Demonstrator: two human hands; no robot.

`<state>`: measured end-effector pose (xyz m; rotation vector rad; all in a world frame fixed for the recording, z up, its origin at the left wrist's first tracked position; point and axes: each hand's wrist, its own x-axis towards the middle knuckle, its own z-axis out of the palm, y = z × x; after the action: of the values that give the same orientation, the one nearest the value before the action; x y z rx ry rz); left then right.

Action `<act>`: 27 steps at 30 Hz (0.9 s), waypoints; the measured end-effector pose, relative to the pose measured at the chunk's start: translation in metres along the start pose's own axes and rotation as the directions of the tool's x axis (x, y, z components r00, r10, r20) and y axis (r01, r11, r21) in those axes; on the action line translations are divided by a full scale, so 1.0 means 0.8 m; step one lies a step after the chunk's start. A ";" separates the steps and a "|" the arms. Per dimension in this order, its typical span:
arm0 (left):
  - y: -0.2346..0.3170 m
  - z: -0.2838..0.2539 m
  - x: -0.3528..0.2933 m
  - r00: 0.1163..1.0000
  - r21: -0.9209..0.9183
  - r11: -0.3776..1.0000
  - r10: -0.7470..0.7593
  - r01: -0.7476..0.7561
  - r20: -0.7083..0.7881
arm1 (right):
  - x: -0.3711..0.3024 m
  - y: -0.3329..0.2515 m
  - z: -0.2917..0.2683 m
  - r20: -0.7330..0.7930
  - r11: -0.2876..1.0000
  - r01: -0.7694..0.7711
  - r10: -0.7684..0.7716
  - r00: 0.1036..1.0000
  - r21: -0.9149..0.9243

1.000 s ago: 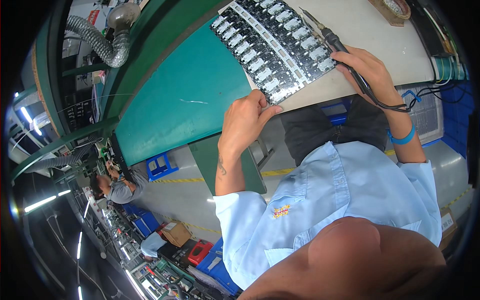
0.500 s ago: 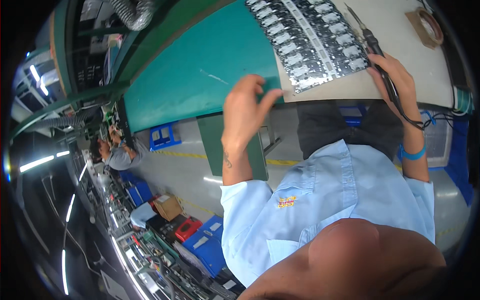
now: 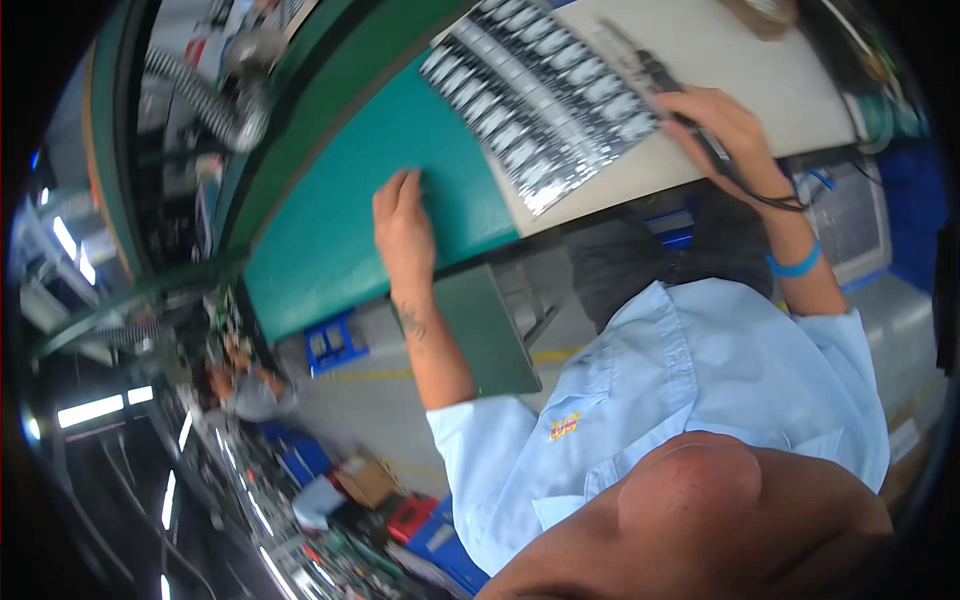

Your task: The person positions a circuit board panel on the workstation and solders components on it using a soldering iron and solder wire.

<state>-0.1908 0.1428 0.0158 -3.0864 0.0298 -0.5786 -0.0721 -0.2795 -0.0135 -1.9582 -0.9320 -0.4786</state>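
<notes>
In my right hand [image 3: 725,135] is a soldering iron [image 3: 655,75], its fingers wrapped round the dark handle and its tip pointing up and left. The cable runs back along my wrist. Beside that hand lies a panel of circuit boards [image 3: 540,95], black and white with rows of silvery parts. My left hand [image 3: 404,225] is over the green mat [image 3: 330,225], left of the panel. Its fingers reach forward, slightly bent and blurred, and nothing shows in them; the thumb is hidden.
The panel lies across the green mat and a pale board [image 3: 790,90]. A roll of tape [image 3: 765,15] is at the far right. A flexible silver duct [image 3: 215,110] hangs at the far left. Beyond the bench end, another person [image 3: 250,390] sits, and blue crates [image 3: 450,545] stand nearby.
My left hand has moved left, away from the panel and further over the green mat. The view has turned, shifting the bench. My right hand still holds the soldering iron.
</notes>
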 end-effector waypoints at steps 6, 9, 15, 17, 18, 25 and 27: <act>-0.013 0.002 -0.005 1.000 -0.065 0.998 -0.013 0.013 0.004 | -0.014 0.006 -0.035 -0.248 0.986 -0.143 0.161 0.955 0.090; -0.003 -0.002 -0.005 0.997 -0.104 0.994 -0.036 0.028 -0.070 | -0.020 0.007 -0.051 -0.373 0.945 -0.246 0.313 0.873 0.216; 0.082 -0.049 0.010 0.991 -0.042 0.998 0.038 -0.044 -0.126 | -0.017 0.031 -0.084 -0.530 0.928 -0.321 0.371 0.763 0.188; 0.109 -0.058 0.006 0.997 -0.325 0.945 -0.054 0.033 -0.056 | -0.010 0.027 -0.086 -0.494 0.876 -0.398 0.482 0.724 0.271; 0.123 -0.064 0.000 0.995 -0.452 0.888 -0.101 0.087 -0.008 | -0.008 0.027 -0.084 -0.463 0.843 -0.436 0.538 0.705 0.315; 0.219 -0.054 -0.016 0.986 -0.868 0.478 0.028 0.132 0.166 | -0.040 -0.017 -0.052 -0.279 0.816 -0.159 0.363 0.889 0.556; 0.242 -0.042 -0.033 0.952 -0.861 0.413 -0.063 0.298 0.299 | -0.047 -0.048 -0.019 -0.166 0.750 -0.145 0.323 0.932 0.645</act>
<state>-0.2314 -0.0499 0.0365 -4.2781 -0.0039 -0.2033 -0.1251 -0.2962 -0.0082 -1.3261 -0.5520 -0.2290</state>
